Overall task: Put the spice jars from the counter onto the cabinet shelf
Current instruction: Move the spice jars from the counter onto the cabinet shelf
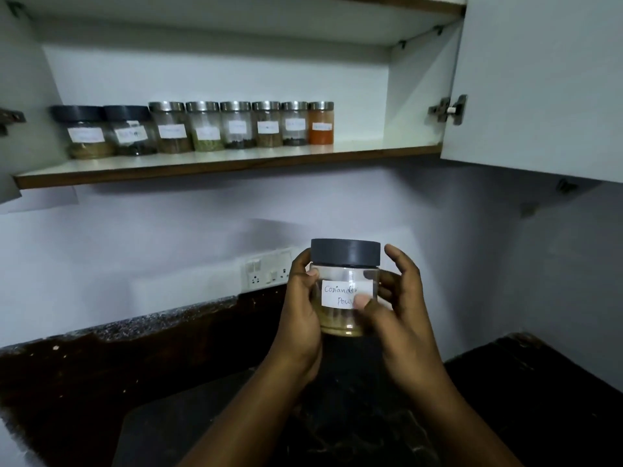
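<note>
**While held in both hands, one spice jar [341,275] is below the shelf [202,167]**

Where the view is nearest, two bare forearms rise from the bottom edge and meet at the spice jar, which is held upright in the air above the dark worktop [101,365].

The left hand [300,308] is clamped on the jar's left side, with the thumb laid on the front glass and the fingers wrapped behind. The right hand [401,318] grips the right side. Its thumb presses the lower right corner of the label [342,291], its fingers curl behind the glass, and its forefinger stands raised beside the lid [345,252].

The jar is clear, with a dark grey screw lid and a shallow layer of yellow-brown powder at the bottom. The handwritten white label reads "Coriander". The second line starts "Pou" and the thumb covers the rest.

Behind the hands, a white socket panel [266,271] is set in the pale wall [168,230] just above the worktop's raised back edge.

Farther up, the shelf of the open cabinet carries eight labelled jars in a close row towards its left end:
- Two dark-lidded jars [88,133] stand at the left.
- Six steel-lidded jars [236,126] follow to the right, and the last jar [321,128] holds orange powder.

These labels are too blurred to read. The right part of the shelf is bare board. The cabinet door [539,79] stands open at the right on its hinge [448,109].
</note>
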Demonstrator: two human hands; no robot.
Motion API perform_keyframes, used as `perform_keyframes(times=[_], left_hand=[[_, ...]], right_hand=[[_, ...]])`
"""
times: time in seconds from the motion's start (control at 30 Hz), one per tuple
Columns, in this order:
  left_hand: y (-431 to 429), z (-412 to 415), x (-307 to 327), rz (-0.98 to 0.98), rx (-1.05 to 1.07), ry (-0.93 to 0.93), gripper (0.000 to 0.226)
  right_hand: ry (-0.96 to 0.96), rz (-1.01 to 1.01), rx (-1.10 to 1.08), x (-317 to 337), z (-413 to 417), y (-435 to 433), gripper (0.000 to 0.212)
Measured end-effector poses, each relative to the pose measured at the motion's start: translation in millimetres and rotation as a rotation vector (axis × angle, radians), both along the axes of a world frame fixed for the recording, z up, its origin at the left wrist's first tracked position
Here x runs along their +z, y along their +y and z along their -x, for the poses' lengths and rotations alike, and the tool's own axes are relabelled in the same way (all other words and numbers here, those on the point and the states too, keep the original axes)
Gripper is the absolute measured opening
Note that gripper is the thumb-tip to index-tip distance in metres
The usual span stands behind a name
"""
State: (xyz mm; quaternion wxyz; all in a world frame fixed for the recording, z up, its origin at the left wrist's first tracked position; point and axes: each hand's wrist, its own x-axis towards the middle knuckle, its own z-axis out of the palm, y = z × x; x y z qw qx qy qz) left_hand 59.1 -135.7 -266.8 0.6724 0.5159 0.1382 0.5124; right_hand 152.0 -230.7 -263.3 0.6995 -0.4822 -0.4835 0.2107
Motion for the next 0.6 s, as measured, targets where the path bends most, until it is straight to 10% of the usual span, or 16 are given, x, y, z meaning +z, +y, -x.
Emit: perform_keyframes(times=[0.2,0.6], left_hand=[[21,-25,47,-0.103,-0.083,0.005,0.045],[177,-106,224,-0.543,0.222,0.475,0.042]], right_hand=[[-0.375,-0.038,-0.085,32,-20,9,0.116],[-0.557,-0.128,-0.228,204,-140,177,0.111]])
